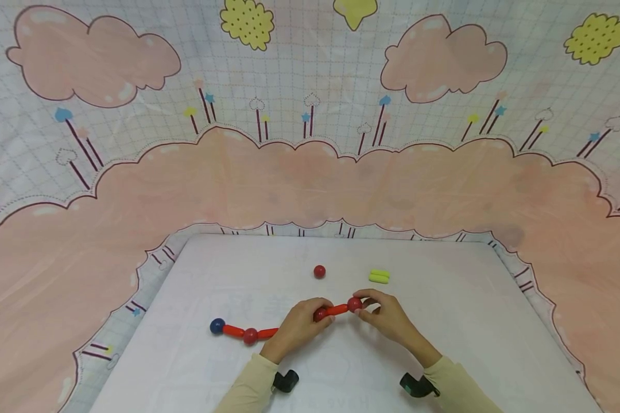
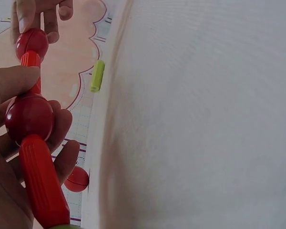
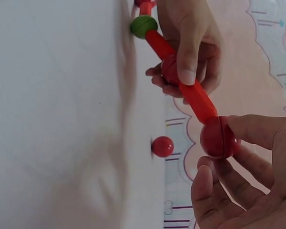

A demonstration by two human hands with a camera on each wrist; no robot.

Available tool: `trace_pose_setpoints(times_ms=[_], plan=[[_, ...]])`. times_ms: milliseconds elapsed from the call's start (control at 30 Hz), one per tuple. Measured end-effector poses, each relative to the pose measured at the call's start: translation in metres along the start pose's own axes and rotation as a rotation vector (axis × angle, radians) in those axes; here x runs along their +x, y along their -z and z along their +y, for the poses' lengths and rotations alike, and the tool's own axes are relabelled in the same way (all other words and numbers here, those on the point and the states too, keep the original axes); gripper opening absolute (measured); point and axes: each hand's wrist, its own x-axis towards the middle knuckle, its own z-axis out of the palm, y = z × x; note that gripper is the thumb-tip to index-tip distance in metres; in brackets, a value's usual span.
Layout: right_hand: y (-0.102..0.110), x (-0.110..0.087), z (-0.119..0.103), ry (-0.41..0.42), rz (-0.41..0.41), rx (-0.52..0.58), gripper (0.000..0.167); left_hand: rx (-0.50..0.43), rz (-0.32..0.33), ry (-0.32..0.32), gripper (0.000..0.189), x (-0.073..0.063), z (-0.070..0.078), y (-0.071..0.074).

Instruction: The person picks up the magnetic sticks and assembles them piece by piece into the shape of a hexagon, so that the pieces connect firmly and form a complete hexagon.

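Note:
A chain of balls and red rods runs across the white tabletop and up between the hands. Its left end is a blue ball [image 1: 217, 326], joined by a red rod [image 1: 233, 331] to a red ball [image 1: 250, 336]. A green ball [image 3: 143, 26] farther along shows in the right wrist view; the left hand hides it in the head view. My left hand [image 1: 297, 324] grips the chain at another red ball [image 2: 30, 118], its thumb on the rod beyond. With thumb and fingers, my right hand [image 1: 387, 315] pinches the red ball [image 1: 355, 304] at the chain's right end.
Behind the hands on the white table [image 1: 460, 321] lies a loose red ball [image 1: 319, 272]. To its right, two short yellow-green rods [image 1: 379, 276] lie side by side. A patterned cloth with clouds surrounds the table. Each wrist carries a black camera mount [image 1: 417, 385].

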Motion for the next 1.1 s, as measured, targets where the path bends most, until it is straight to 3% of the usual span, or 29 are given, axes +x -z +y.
trace_pose_setpoints(times_ms=[467, 733, 1100], plan=[[0.019, 0.005, 0.014, -0.059, 0.098, -0.044, 0.038, -0.001, 0.018, -0.019, 0.021, -0.002, -0.001, 0.000], [0.027, 0.009, 0.032, -0.065, 0.149, -0.090, 0.035, -0.017, -0.029, 0.041, 0.026, -0.002, 0.000, 0.001], [0.037, 0.021, 0.056, -0.159, 0.178, -0.065, 0.035, 0.009, -0.004, 0.012, 0.022, -0.003, -0.002, 0.000]])
